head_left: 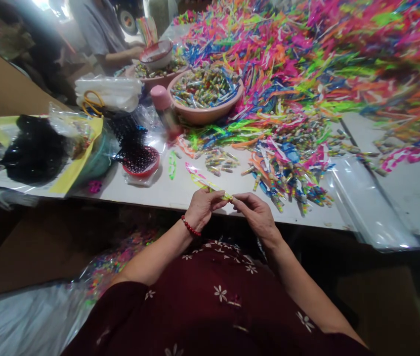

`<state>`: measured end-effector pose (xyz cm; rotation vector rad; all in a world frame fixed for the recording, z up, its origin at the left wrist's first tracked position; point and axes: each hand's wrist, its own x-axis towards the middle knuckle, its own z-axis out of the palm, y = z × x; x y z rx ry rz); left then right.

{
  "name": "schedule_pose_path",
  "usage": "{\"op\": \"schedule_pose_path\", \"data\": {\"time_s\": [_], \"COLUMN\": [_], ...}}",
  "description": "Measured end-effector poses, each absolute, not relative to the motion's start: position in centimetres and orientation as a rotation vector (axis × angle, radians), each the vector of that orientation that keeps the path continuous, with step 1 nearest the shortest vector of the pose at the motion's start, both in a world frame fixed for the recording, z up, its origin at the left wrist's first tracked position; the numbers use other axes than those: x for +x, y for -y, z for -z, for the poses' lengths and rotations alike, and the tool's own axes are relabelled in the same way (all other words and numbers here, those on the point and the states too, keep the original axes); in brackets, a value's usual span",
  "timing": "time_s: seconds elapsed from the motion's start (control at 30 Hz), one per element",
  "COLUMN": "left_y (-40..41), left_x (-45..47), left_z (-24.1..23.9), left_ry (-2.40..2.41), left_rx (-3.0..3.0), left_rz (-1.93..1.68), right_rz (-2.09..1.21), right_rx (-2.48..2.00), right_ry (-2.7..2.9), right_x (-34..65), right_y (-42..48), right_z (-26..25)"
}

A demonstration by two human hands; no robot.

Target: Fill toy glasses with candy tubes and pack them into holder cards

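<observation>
At the near edge of the white table, both hands meet over a small yellow-green patterned tube [228,197]. My left hand [202,205], with a red bead bracelet at the wrist, pinches one end. The fingertips of my right hand [257,215] close on the other end. A yellow and pink plastic strip [199,177] lies just beyond my left fingers; whether it joins the tube I cannot tell. Past the hands lies a little group of patterned tubes [220,162]. Right of it is a heap of tubes with coloured strips [291,175].
A large pile of bright plastic strips [306,59] covers the back right. Behind my hands stand a pink bowl of tubes [204,113], a pink-capped bottle [163,106] and a red basket [141,165]. Clear plastic bags [376,207] overhang the right edge. Another person [99,29] works back left.
</observation>
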<state>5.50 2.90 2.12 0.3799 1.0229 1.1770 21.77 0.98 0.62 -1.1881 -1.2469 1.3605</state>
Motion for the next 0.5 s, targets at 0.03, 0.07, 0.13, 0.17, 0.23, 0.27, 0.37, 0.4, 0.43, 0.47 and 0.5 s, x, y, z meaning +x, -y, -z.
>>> {"op": "schedule_pose_path", "data": {"time_s": [0.03,0.07,0.13,0.17,0.23,0.27,0.37,0.4,0.43,0.47,0.5], "left_y": [-2.92,-2.94,-2.93,-2.91,-2.83,-2.78,-2.61,-2.57,-2.56,-2.58,-2.66], "left_x": [5.56,5.61,5.62,5.57,5.4,5.28,5.03,5.02,5.04,5.09,5.12], "left_z": [-2.06,-2.02,-1.99,-2.0,-2.07,-2.12,-2.21,-2.17,-2.07,-1.91,-1.67], "left_ry": [-1.024,-1.026,-1.031,-1.034,-1.053,-1.062,-1.063,-1.055,-1.043,-1.029,-1.016], "left_rx": [0.38,0.38,0.38,0.385,0.406,0.424,0.497,0.518,0.539,0.568,0.607], "left_rz": [-1.18,-1.176,-1.159,-1.148,-1.131,-1.13,-1.136,-1.138,-1.13,-1.112,-1.091], "right_rz": [-1.352,-1.347,-1.349,-1.345,-1.32,-1.297,-1.196,-1.152,-1.106,-1.068,-1.038], "right_rx": [-1.191,-1.194,-1.199,-1.205,-1.217,-1.224,-1.237,-1.242,-1.247,-1.25,-1.253], "right_ry": [1.257,1.263,1.265,1.267,1.296,1.325,1.45,1.494,1.535,1.569,1.579], "right_x": [21.81,21.85,21.94,21.98,22.01,21.99,21.7,21.58,21.51,21.56,21.78], "right_y": [-0.99,-1.0,-1.01,-1.0,-0.91,-0.84,-0.63,-0.6,-0.63,-0.73,-0.93], "right_z": [-0.58,-0.54,-0.44,-0.38,-0.27,-0.23,-0.13,-0.1,-0.07,-0.05,-0.02]}}
